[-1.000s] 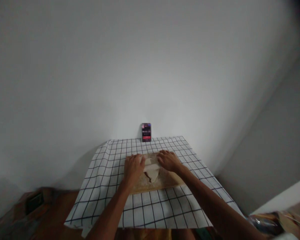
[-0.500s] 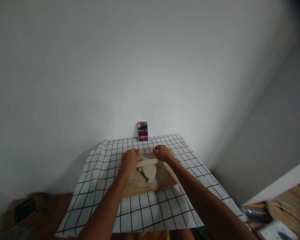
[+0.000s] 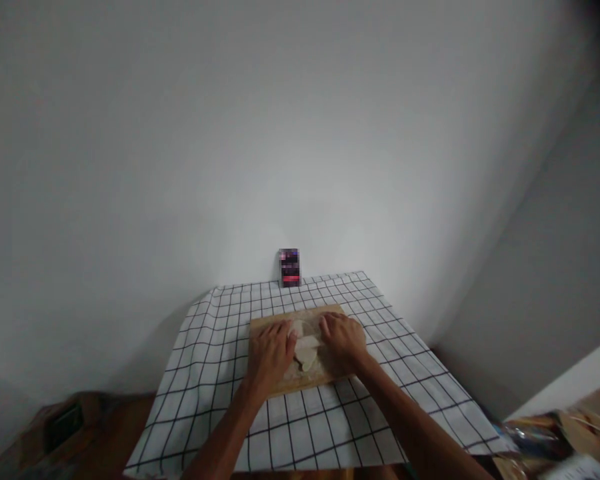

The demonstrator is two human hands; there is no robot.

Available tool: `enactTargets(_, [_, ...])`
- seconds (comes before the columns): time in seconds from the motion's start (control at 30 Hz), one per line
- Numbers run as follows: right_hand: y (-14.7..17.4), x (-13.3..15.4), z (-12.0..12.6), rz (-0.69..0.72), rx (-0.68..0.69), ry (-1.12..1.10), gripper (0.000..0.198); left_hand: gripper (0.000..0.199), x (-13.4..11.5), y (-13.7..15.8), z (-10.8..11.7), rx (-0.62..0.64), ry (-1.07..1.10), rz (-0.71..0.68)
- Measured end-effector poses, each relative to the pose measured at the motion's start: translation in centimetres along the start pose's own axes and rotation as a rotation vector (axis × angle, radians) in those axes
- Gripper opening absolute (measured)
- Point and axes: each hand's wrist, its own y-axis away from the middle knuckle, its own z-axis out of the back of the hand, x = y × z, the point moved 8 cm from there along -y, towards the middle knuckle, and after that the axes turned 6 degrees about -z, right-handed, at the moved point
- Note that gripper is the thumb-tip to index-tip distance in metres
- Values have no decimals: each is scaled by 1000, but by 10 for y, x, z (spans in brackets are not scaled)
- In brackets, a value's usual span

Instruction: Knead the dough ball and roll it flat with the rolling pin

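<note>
Left fingers (image 3: 277, 329): extended, not wrapped, over the pale cylindrical rolling pin (image 3: 308, 342)
Right fingers (image 3: 333, 318): loosely bent, likewise
Flat cream-coloured dough (image 3: 307, 361): between the fingers, under the pin
Rolling: apparently in hand; next calls for even pressure

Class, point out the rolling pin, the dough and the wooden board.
Rolling pin (image 3: 308, 342), head view: middle of its exposed barrel.
Dough (image 3: 307, 360), head view: its near flap.
Wooden board (image 3: 295, 385), head view: bare near margin.
</note>
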Motion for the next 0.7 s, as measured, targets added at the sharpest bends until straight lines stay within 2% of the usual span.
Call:
enactTargets(0.1, [7,4,3,76,-18,-29,50,37,2,0,-2,-5,7,-3])
enactTargets(0.2, [5,8,3,146,8,-40,47,35,9,-13,-6,35,-7,29])
enactTargets(0.33, [-9,5,2,93,50,-20,49,41,23,-30,-14,153,-51,123])
enactTargets(0.53, [-49,10,-9,87,205,42,54,38,40,-55,-17,226,-89,194])
enactTargets(0.63, [-64,11,-14,68,257,37,53,48,53,-64,-22,247,-93,267])
enactTargets(0.7, [-68,10,-14,43,240,30,56,57,61,-67,-27,259,-64,330])
